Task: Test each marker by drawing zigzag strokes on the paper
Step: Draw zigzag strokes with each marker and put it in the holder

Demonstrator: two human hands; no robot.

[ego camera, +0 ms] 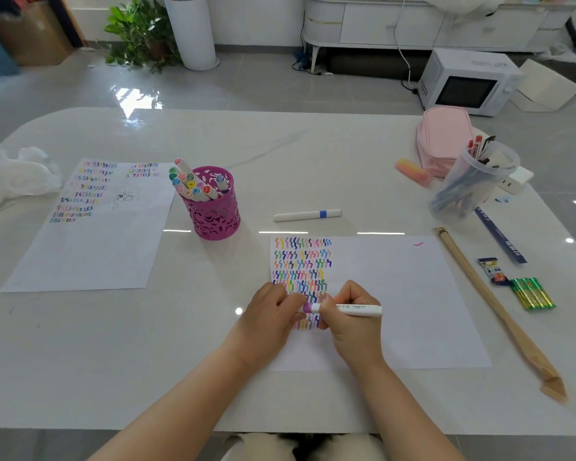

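Observation:
A white sheet of paper (pixel 396 294) lies in front of me, its left part filled with rows of coloured zigzag strokes. Over the lowest rows I hold a white marker with a purple band (pixel 356 309) level. My right hand (pixel 350 314) grips its barrel. My left hand (pixel 273 311) pinches its left end, where the cap sits. Another white marker with a blue band (pixel 308 215) lies on the table beyond the paper. A magenta cut-out cup (pixel 213 211) holds several markers.
A second zigzag-covered sheet (pixel 90 227) lies at the left with crumpled tissue (pixel 14 178) beyond it. At the right are a clear cup of pens (pixel 473 181), a pink pouch (pixel 443 138), a long wooden stick (pixel 492 304), a ruler (pixel 499 234) and green batteries (pixel 532 293).

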